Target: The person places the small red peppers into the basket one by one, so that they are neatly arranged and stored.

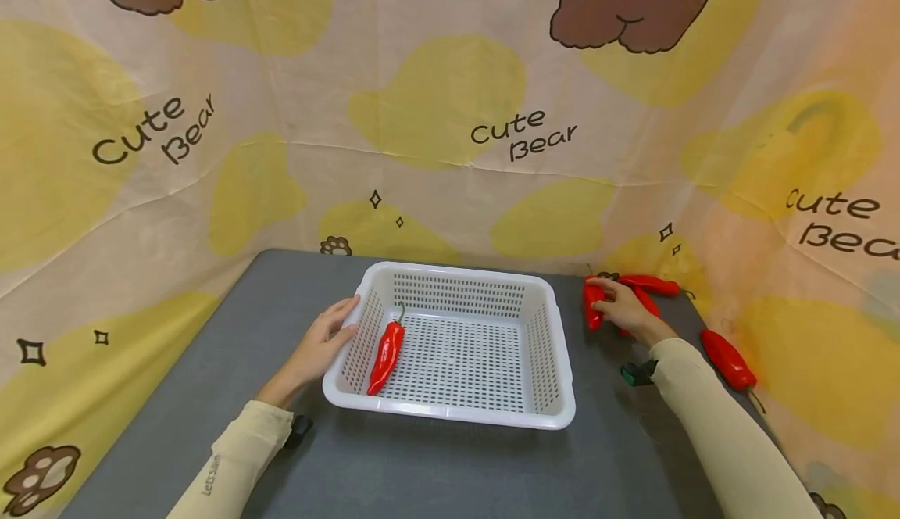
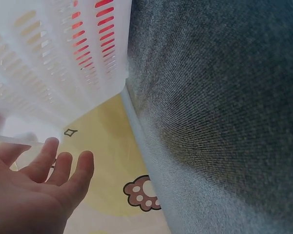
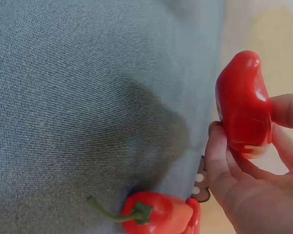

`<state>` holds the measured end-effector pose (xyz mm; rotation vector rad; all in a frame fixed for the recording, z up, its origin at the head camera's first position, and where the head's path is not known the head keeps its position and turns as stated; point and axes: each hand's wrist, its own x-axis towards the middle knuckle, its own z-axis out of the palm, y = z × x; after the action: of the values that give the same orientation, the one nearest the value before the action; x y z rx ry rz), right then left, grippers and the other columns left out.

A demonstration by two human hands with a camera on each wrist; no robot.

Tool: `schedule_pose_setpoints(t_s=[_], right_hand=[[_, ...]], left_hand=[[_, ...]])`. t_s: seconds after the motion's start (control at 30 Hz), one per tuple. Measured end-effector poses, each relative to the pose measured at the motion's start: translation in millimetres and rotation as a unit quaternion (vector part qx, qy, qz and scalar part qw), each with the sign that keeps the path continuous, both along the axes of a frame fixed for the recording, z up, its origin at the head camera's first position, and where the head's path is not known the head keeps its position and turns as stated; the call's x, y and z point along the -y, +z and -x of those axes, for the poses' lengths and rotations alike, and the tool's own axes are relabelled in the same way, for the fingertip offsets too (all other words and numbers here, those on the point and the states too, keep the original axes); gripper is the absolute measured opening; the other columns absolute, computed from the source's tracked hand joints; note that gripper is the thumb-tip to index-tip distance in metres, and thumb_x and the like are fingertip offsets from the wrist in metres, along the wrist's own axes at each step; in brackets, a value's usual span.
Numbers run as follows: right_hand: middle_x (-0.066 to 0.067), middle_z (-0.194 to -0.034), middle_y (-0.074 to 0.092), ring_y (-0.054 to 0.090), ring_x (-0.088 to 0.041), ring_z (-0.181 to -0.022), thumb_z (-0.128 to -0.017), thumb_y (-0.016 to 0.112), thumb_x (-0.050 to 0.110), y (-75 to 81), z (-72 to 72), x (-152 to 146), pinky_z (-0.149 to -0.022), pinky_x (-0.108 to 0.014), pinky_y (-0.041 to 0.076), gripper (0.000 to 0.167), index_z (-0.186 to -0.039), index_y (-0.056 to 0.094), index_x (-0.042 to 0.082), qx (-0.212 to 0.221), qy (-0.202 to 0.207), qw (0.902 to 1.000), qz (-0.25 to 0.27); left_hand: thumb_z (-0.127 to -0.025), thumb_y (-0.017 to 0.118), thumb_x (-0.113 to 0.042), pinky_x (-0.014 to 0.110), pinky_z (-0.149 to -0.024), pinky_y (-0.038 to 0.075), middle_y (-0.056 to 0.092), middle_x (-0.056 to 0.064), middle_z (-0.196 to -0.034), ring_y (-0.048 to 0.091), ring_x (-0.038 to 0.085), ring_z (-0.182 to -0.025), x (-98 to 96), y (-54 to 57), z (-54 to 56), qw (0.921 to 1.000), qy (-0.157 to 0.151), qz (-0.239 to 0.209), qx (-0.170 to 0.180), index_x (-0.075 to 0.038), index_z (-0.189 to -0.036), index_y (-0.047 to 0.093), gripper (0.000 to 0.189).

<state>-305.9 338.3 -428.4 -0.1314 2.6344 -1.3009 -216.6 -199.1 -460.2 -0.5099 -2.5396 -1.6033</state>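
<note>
A white perforated plastic basket (image 1: 450, 413) stands on the dark table, with one long red pepper (image 1: 386, 359) lying along its left side. Relaxed fingers of my left hand (image 1: 319, 347) touch the basket's left rim; the left wrist view has this hand (image 2: 44, 190) beside the translucent wall (image 2: 53, 58). To the basket's right, my right hand (image 1: 626, 309) pinches another red pepper (image 3: 245, 105) between thumb and fingers. Its rounded tip points up in the right wrist view. Close by, a red pepper with a green stem (image 3: 158, 213) lies on the table.
Behind the right hand, a red pepper (image 1: 650, 284) lies by the table's back right corner, with another pepper (image 1: 645, 300) partly hidden by the hand. One more red pepper (image 1: 731, 360) lies by the right edge. Printed cloth (image 1: 436, 112) hangs around the table (image 1: 450, 472).
</note>
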Motion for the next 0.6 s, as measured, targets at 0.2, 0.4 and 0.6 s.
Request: schedule_pose_setpoints(t_s=[0.2, 0.4, 0.6], right_hand=[[-0.037, -0.145, 0.043, 0.059, -0.013, -0.086, -0.101, 0.055, 0.006, 2.5, -2.3, -3.3, -0.076, -0.023, 0.057, 0.059, -0.155, 0.033, 0.000, -0.001, -0.002, 0.9998, 0.019], [-0.037, -0.142, 0.044, 0.059, -0.014, -0.090, -0.101, 0.054, 0.004, 4.7, -6.0, -2.3, -0.080, -0.024, 0.057, 0.058, -0.154, 0.033, -0.001, -0.013, 0.000, 0.9993, 0.036], [-0.036, -0.146, 0.041, 0.056, -0.037, -0.115, -0.102, 0.055, 0.007, 12.3, -10.4, -1.1, -0.086, -0.024, 0.058, 0.060, -0.156, 0.031, 0.002, -0.015, -0.005, 0.9990, 0.043]], left_hand=[[-0.101, 0.052, -0.001, 0.034, -0.079, 0.060, 0.036, 0.033, -0.154, 0.053, 0.055, -0.123, 1.4, -0.4, 0.6, 0.9999, 0.010, 0.006, -0.013, 0.008, -0.150, 0.039, 0.052], [-0.101, 0.052, -0.002, 0.035, -0.079, 0.061, 0.035, 0.033, -0.155, 0.053, 0.055, -0.122, 1.8, -0.2, 0.2, 0.9998, 0.012, 0.012, -0.011, 0.007, -0.151, 0.039, 0.052], [-0.101, 0.052, -0.001, 0.036, -0.078, 0.062, 0.035, 0.034, -0.155, 0.056, 0.056, -0.119, 0.6, -0.3, -0.2, 0.9999, 0.006, 0.005, -0.008, 0.007, -0.151, 0.038, 0.052]])
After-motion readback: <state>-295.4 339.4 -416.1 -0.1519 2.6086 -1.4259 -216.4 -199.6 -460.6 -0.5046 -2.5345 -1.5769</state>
